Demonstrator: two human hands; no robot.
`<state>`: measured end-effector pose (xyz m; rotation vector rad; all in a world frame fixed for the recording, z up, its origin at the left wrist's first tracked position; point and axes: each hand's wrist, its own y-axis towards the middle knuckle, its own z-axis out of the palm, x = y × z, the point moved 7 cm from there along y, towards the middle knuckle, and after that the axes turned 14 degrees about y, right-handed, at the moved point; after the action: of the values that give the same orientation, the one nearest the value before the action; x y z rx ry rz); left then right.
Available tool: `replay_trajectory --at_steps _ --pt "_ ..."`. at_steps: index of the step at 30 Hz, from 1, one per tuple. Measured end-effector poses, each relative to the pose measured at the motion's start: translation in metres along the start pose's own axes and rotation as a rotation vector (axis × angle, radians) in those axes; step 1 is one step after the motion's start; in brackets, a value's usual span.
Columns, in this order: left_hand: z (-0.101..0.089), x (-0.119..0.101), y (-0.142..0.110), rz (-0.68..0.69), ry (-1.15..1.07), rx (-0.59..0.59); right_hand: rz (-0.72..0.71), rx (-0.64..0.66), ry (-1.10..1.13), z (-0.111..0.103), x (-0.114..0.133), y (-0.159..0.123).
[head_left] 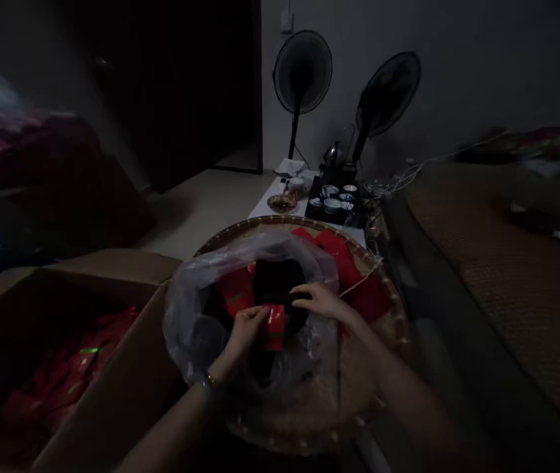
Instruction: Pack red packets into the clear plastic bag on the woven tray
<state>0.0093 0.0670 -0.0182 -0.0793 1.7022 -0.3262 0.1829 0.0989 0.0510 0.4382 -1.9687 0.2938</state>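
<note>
The room is dim. My left hand [244, 330] pinches a small red packet [275, 326] over a clear plastic bag [196, 309] that holds dark stuff and more red packets. My right hand [320, 300] lies on the dark contents of the bag, fingers curled around a dark piece that I cannot make out. The bag sits in a round woven bamboo tray [359, 387]. More red packets [339, 253] lie on the far side of the tray.
An open cardboard box [112, 387] with red packets stands at my left. Beyond the tray a low table carries a tea set [334, 197] and a kettle. Two standing fans [302, 72] are by the wall. A woven mat [507, 276] lies at right.
</note>
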Motion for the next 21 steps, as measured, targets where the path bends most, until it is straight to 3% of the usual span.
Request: replay_trajectory --at_steps 7,11,15,21 --pt "-0.004 0.008 0.001 -0.078 -0.075 -0.015 0.094 -0.045 0.153 -0.017 -0.016 0.002" --pt "-0.001 0.011 0.000 -0.107 -0.079 0.001 0.096 -0.012 0.135 -0.012 -0.014 0.000" --pt "0.006 0.001 -0.004 -0.083 -0.058 0.036 0.056 0.009 0.100 0.001 -0.007 0.001" --pt "0.009 -0.020 -0.013 -0.109 -0.108 0.060 0.020 -0.004 0.050 0.004 0.000 0.001"
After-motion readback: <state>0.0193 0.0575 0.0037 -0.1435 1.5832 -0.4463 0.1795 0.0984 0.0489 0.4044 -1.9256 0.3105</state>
